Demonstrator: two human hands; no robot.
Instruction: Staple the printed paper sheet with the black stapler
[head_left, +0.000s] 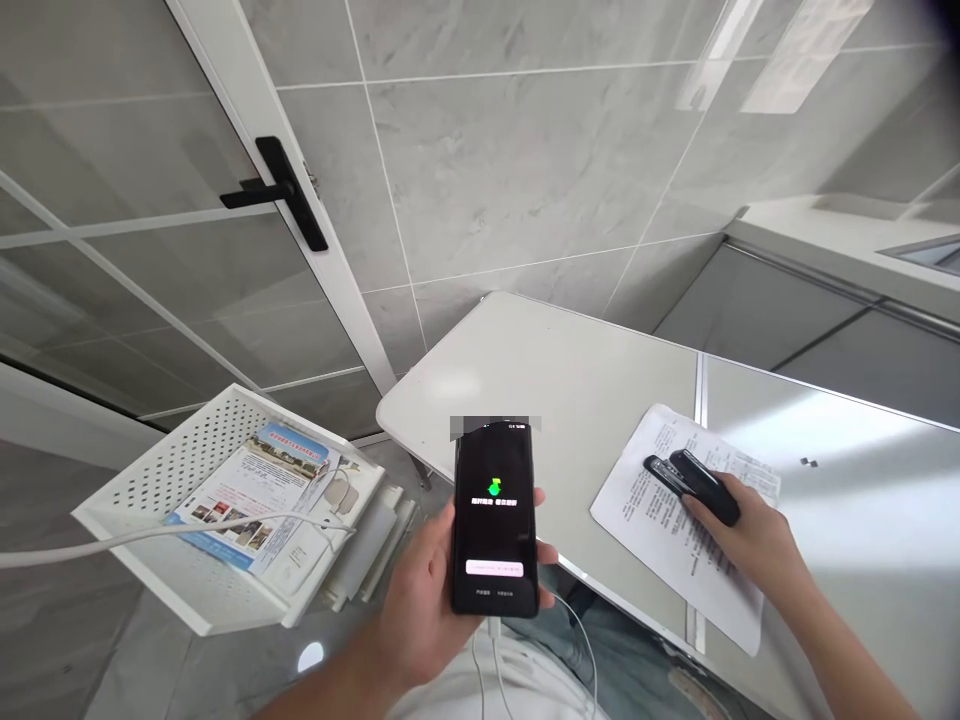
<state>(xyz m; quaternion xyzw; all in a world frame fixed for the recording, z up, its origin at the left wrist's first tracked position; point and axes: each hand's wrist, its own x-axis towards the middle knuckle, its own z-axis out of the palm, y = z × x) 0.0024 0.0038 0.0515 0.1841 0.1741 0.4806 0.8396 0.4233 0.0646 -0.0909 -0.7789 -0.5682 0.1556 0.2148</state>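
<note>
My left hand [424, 590] is wrapped round a black smartphone [495, 540], held upright with its lit screen facing me. The screen is mostly dark, with a green and yellow logo and a pale pink button. A white cable [495, 640] runs from the phone's bottom end down over my lap. Over on the right, my right hand [757, 530] grips the rear end of a black stapler [705, 488], whose jaws point away to the left. Beneath the stapler lie printed sheets of paper [645, 540] on the white table; my hand covers part of their right side.
The white folding table [540, 370] has a metal-edged seam crossing it under the papers. At left stands a white perforated tray [172, 480] holding leaflets [255, 500], with a white cord [150, 535] across it. Behind are a glass door with a black handle [292, 195] and a tiled wall [510, 170].
</note>
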